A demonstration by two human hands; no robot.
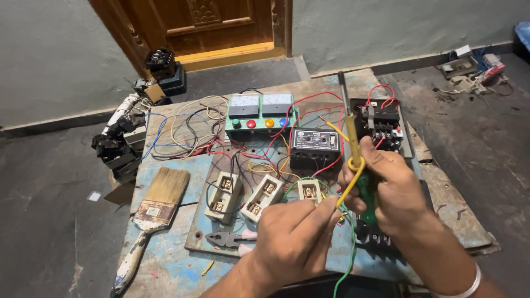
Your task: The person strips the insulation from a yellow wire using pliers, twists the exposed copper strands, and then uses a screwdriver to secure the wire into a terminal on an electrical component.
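Two hands at work over a worn blue table (165, 265), near edge cut off by the frame.

Far left, on the floor: heap of dark electrical parts (118, 144), individual pieces hard to make out. On the table's left portion: paintbrush (156, 207), bristles pointing away, handle end near the table edge. Beside it, grey base plate (199, 237) carrying three pale fuse holders (264, 197) in a row, the third partly screened by the left hand. Pliers (226, 238) flat on the plate, handles partly hidden behind the left wrist.

Behind: green meter panel (259, 117) with two dials and four coloured lamps, ringed by tangled wires; routing not traceable. Black box (314, 148) just to its right.

Left hand (295, 237): fingers closed, pinching the lower end of a yellow wire (349, 185); fingertips hidden from view. Green wire (350, 248) running down from beneath it, end cut off at the bottom edge.

Right hand (389, 187): closed around a screwdriver (353, 132) with yellow shaft and green grip, tip pointing away, grip mostly covered by the palm. Yellow wire looped round the shaft at the thumb.

Black contactor (381, 124) beyond the right hand, red wires on top. Dark component under the right wrist, largely hidden.
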